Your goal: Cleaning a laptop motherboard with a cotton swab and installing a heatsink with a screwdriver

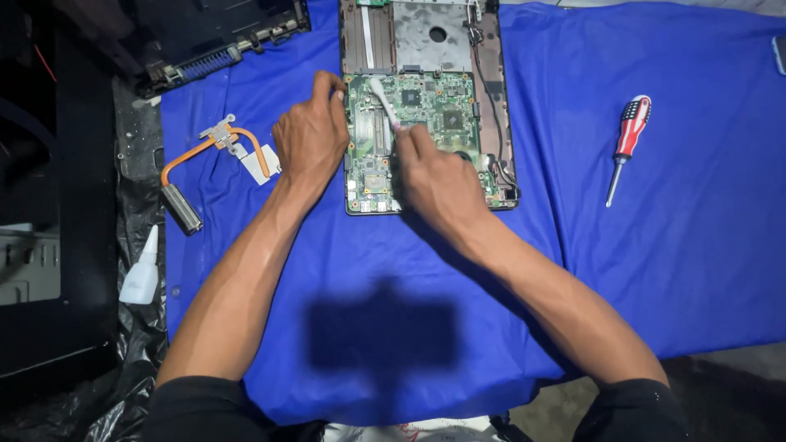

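An opened laptop base [488, 82] lies on a blue cloth [671, 245], its green circuit board [434, 102] exposed. My right hand [438, 180] rests on the board and grips a white brush-like tool [383, 98], whose tip points up-left over the board. My left hand [311, 135] sits at the board's left edge, fingers curled against the frame, holding it steady.
A copper heat pipe with metal bracket [214, 146] lies left of my left hand. A red-handled screwdriver [627, 139] lies to the right. A black laptop cover [213, 37] sits at the top left; a white nozzle bottle [142, 274] lies at the cloth's left edge.
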